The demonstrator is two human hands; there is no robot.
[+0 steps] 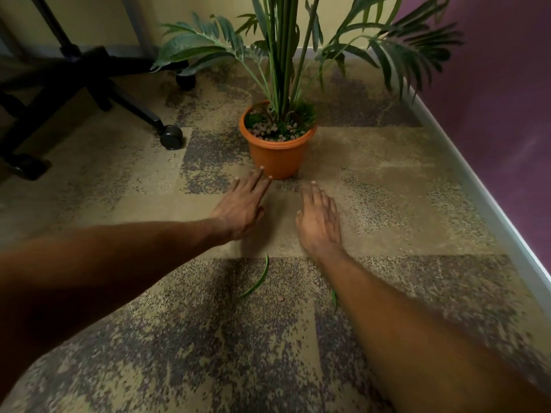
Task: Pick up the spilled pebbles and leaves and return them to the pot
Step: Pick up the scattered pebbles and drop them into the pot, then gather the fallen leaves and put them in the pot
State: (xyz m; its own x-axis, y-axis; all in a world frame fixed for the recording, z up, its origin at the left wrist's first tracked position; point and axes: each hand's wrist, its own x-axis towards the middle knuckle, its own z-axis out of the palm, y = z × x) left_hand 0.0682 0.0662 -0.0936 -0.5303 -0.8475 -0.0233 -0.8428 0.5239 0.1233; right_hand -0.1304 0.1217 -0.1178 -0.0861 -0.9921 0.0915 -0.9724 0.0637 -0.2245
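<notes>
While I hold my left hand (243,208) and right hand (319,222) spread near the pot (277,156), a leaf (258,281) lies farther from it.

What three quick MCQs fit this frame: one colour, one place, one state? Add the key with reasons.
1. The pot is: A orange, B white, C blue.
2. The long loose leaf lies: A in the pot, B on the carpet, C on the chair seat.
3. The left hand is: A pinching a leaf, B a fist, C open, holding nothing.
Key: 1 A, the pot's wall is plainly orange; 2 B, it lies flat on the carpet, nearer the camera than the hand; 3 C, its fingers are straight, reaching toward the pot's base.
</notes>
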